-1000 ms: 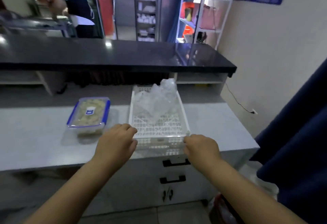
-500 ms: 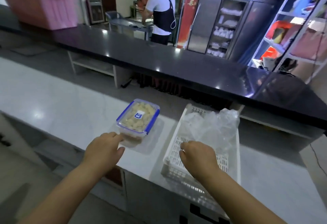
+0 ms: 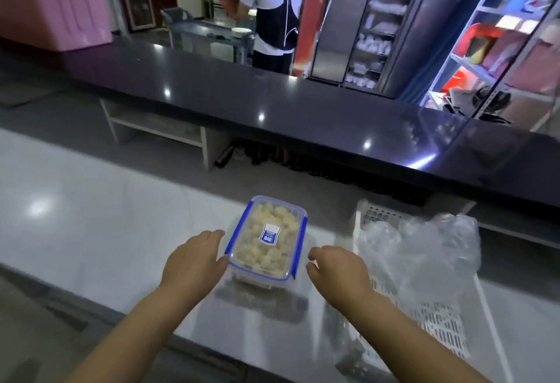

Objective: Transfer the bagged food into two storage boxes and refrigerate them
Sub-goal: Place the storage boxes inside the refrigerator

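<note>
starting with the storage box [image 3: 266, 241]: sits lid-on near the front edge of the pale counter [image 3: 91, 231], blue clips down, packed with pale food pieces, set lengthwise from six to twelve. looks filled and sealed, so probably ready for the trip to the cold. could be resting on a second clear box underneath, but cannot tell through the blur. moving out to nine o'clock of it: finding the left hand [image 3: 194, 261], fingers fairly straight and laid along the left long side, touching the clip edge, gripping nothing as yet. over at four o'clock, spotting the right hand [image 3: 339, 270], just off the right wall, fingers loosely bent, empty, not in contact. reads as a two-sided approach, bracketing the box so as to lift it level and keep the lid from popping. further out at three o'clock, meeting the white slotted basket [image 3: 359, 216], with a crumpled clear bag [image 3: 424, 246] slumped inside, seemingly emptied and parked out of the way. up at twelve o'clock, running into the raised black counter [image 3: 272, 104]; beyond that, at one o'clock, picking out a tall steel fridge [image 3: 342, 28], likely the destination. far back at twelve, noting a person in an apron [image 3: 272, 10], turned away.
</note>
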Demonstrator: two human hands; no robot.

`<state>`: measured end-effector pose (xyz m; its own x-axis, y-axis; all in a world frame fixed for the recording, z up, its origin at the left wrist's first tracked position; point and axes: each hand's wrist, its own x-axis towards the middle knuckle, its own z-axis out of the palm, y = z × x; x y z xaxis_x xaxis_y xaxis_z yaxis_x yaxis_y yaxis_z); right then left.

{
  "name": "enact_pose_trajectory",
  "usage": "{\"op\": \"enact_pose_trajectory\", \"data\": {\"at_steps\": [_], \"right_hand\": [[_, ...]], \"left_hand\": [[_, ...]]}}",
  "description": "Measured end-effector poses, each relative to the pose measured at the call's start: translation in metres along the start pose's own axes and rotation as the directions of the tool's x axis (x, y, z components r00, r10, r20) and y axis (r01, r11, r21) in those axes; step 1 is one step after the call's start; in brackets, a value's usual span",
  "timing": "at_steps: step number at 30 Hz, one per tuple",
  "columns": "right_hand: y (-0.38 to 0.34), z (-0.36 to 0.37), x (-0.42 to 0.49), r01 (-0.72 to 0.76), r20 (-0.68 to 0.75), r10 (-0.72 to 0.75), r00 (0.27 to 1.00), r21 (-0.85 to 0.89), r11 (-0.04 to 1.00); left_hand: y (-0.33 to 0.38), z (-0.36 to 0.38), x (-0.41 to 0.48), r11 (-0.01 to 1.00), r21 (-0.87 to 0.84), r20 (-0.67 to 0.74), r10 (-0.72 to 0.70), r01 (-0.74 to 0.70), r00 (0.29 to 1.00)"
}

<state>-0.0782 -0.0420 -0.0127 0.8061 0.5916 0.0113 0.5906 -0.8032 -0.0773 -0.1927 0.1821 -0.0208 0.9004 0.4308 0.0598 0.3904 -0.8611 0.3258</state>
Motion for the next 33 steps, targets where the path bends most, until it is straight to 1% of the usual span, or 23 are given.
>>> {"op": "enact_pose_trajectory", "data": {"at_steps": [4,8,12,15,17,20,22,26,30,33], "right_hand": [[-0.018,0.016,0.029,-0.222,0.054,0.216,0.975,0.144,0.964],[-0.034,0.033,0.043,-0.420,0.161,0.389,0.907,0.289,0.860],[-0.044,0.044,0.044,-0.530,0.202,0.492,0.847,0.405,0.745],[-0.050,0.049,0.045,-0.577,0.230,0.545,0.806,0.512,0.637],[-0.053,0.050,0.046,-0.589,0.232,0.571,0.788,0.555,0.587],[-0.054,0.048,0.043,-0.596,0.208,0.611,0.763,0.592,0.542],[-0.053,0.042,0.039,-0.582,0.162,0.641,0.750,0.621,0.524],[-0.050,0.017,0.023,-0.491,0.036,0.689,0.724,0.728,0.478],[-0.036,-0.011,-0.005,-0.445,-0.060,0.744,0.665,0.768,0.460],[-0.022,-0.029,-0.040,-0.430,-0.107,0.787,0.608,0.789,0.439]], "left_hand": [[-0.014,0.008,0.047,0.995,-0.034,0.090,0.096,-0.094,0.991],[-0.026,0.021,0.080,0.983,-0.099,0.202,0.173,-0.156,0.964],[-0.034,0.036,0.096,0.964,-0.241,0.331,0.190,-0.112,0.924],[-0.038,0.042,0.101,0.952,-0.293,0.357,0.191,-0.085,0.914],[-0.036,0.044,0.104,0.945,-0.315,0.357,0.200,-0.084,0.912],[-0.029,0.041,0.107,0.927,-0.366,0.341,0.216,-0.083,0.915],[-0.022,0.036,0.108,0.900,-0.427,0.314,0.238,-0.087,0.919],[0.002,0.017,0.105,0.839,-0.530,0.224,0.281,-0.125,0.933],[0.042,-0.004,0.094,0.768,-0.609,0.125,0.343,-0.201,0.931],[0.077,-0.012,0.076,0.710,-0.655,0.102,0.422,-0.258,0.901]]}}
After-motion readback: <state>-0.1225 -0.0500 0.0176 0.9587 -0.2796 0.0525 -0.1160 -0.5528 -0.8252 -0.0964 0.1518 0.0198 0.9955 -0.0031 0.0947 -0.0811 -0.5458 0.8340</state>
